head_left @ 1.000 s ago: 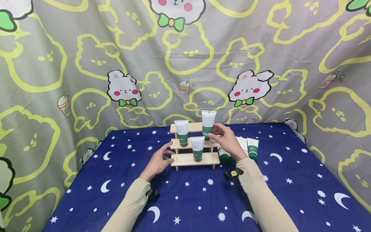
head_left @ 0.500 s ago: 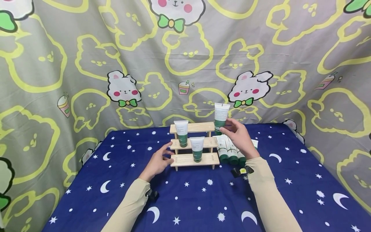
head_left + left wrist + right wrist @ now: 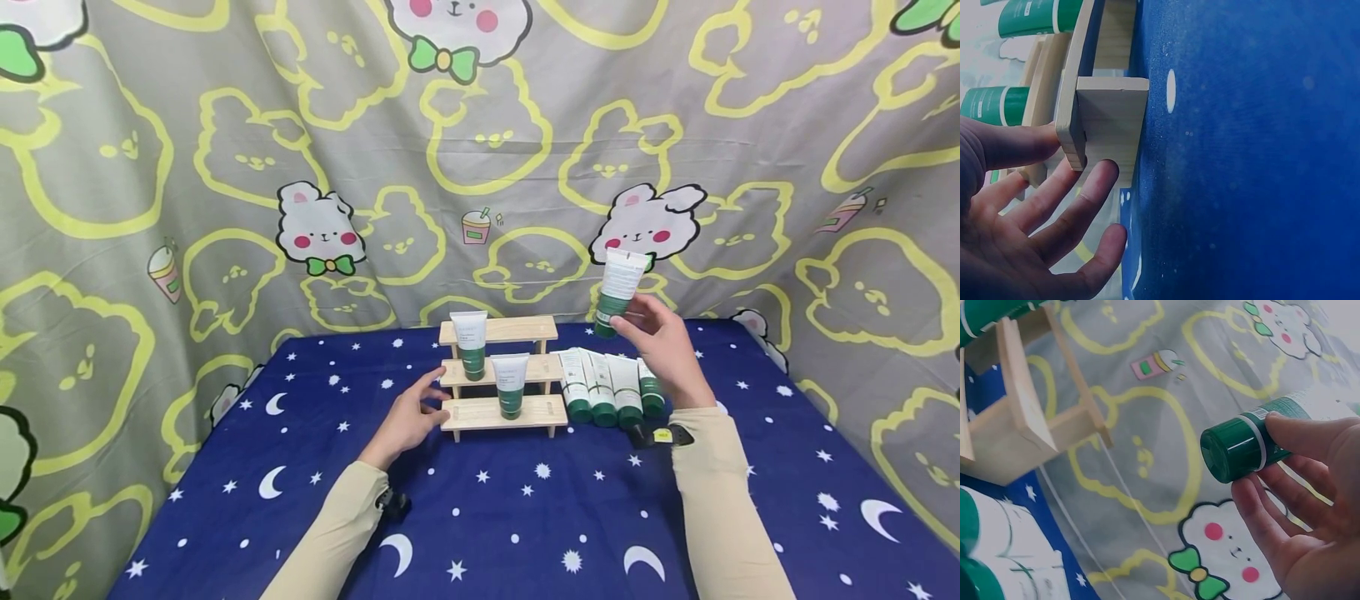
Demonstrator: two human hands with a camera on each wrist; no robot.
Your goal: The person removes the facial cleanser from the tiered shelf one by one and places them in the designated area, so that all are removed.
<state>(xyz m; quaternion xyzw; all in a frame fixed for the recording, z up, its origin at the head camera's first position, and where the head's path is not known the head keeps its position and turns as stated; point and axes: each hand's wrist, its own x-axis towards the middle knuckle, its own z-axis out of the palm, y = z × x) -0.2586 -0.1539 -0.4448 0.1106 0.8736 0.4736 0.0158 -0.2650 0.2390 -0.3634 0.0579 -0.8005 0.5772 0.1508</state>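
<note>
A white and green squeeze tube (image 3: 620, 292), cap down and slightly tilted, is held above the table by my right hand (image 3: 667, 346). In the right wrist view the thumb and fingers pinch the tube near its green cap (image 3: 1232, 450). At the left end of a three-step wooden stand (image 3: 510, 408) is my left hand (image 3: 408, 421). Its thumb lies on the bottom step's end (image 3: 1071, 134), with fingertips against that end from the other side. One tube (image 3: 471, 346) stands on the middle step, another tube (image 3: 512, 385) on the bottom step.
Several more tubes (image 3: 602, 392) lie side by side right of the stand, caps toward me. A dark blue cloth (image 3: 487, 525) with stars and moons covers the table. Behind it hangs a grey patterned curtain (image 3: 405, 150).
My right hand has moved right and upward with the tube, away from the stand, and the tube now tilts. The lying tubes show more fully. My left hand stays where it was.
</note>
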